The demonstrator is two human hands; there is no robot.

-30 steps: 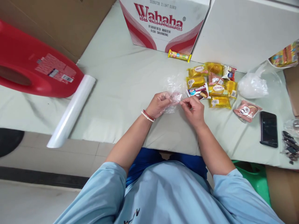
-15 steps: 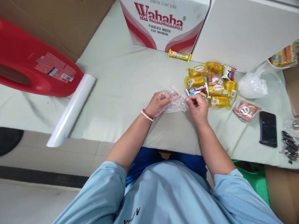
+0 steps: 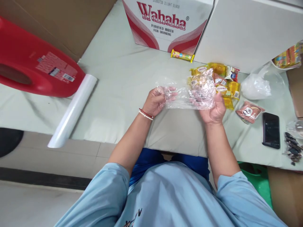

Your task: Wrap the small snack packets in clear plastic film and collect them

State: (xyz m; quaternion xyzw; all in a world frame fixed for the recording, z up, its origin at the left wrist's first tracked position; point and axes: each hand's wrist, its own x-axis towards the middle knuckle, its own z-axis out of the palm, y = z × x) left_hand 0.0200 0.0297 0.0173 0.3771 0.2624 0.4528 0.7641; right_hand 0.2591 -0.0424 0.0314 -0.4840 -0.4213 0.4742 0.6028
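Observation:
A crinkled, clear plastic film (image 3: 182, 99) is stretched between my two hands above the table; whether it is a bag or a loose sheet I cannot tell. My left hand (image 3: 157, 100), with a red and a white bracelet at the wrist, grips its left end, the fingers showing through. At the other end my right hand (image 3: 214, 110) holds the film with the thumb up, its fingers behind the plastic. Behind the film's right part, yellow-wrapped snacks (image 3: 234, 90) lie in a cluster, partly veiled by it.
A Wahaha carton (image 3: 163, 26) stands at the back, a yellow snack stick (image 3: 182, 56) before it. At left are a red jug (image 3: 35, 63) and a white roll (image 3: 72, 110). To the right lie a brown snack packet (image 3: 249, 112), a phone (image 3: 271, 130) and a white plastic bundle (image 3: 255, 86).
The bunched film has been spread wide. My right hand has moved right and turned from a pinch to palm-up behind the film; my left hand has shifted slightly left.

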